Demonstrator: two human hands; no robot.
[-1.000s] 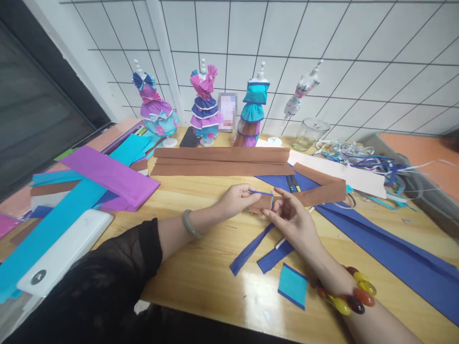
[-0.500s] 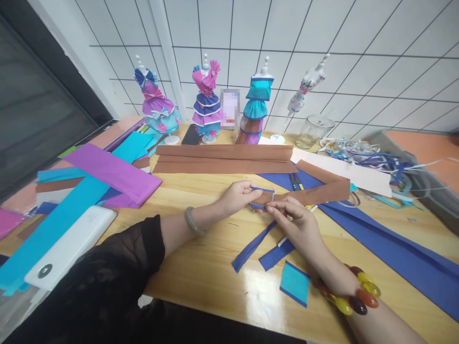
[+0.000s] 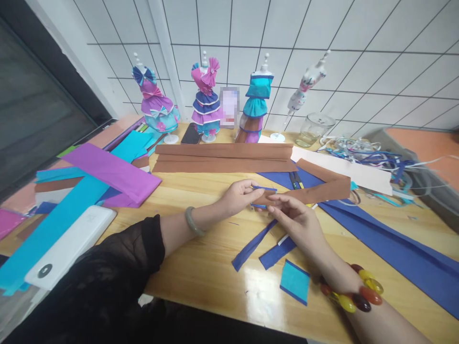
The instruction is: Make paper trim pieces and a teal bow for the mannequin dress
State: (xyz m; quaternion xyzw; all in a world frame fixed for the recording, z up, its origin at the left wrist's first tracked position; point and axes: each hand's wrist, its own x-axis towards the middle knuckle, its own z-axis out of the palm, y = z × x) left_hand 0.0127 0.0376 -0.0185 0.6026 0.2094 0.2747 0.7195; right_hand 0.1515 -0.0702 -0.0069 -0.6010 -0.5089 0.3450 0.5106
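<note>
Above the middle of the wooden table, a small brown piece with blue edges (image 3: pixel 264 197) is held between my two hands. My left hand (image 3: pixel 241 197) pinches its left end between thumb and fingers. At its right end, the fingertips of my right hand (image 3: pixel 294 217) are closed on it. Two dark blue strips (image 3: pixel 251 248) lie just below the hands, and a turquoise square with blue edges (image 3: pixel 294 282) rests nearer the front. A folded brown strip (image 3: pixel 319 191) lies behind my right hand, beside dark-handled scissors (image 3: pixel 296 180).
Dressed small mannequins (image 3: pixel 204 102), a bare one (image 3: pixel 307 88) and a glass jar (image 3: pixel 313 130) stand at the back. Coloured strips (image 3: pixel 111 172) and a white device (image 3: pixel 73 243) lie left. Tangled ribbons (image 3: pixel 369 155) and a grey bin (image 3: pixel 416 179) are right.
The fingertips of my right hand have moved slightly up and right along the piece's edge. A small light-blue bit that showed at its right end is now out of sight.
</note>
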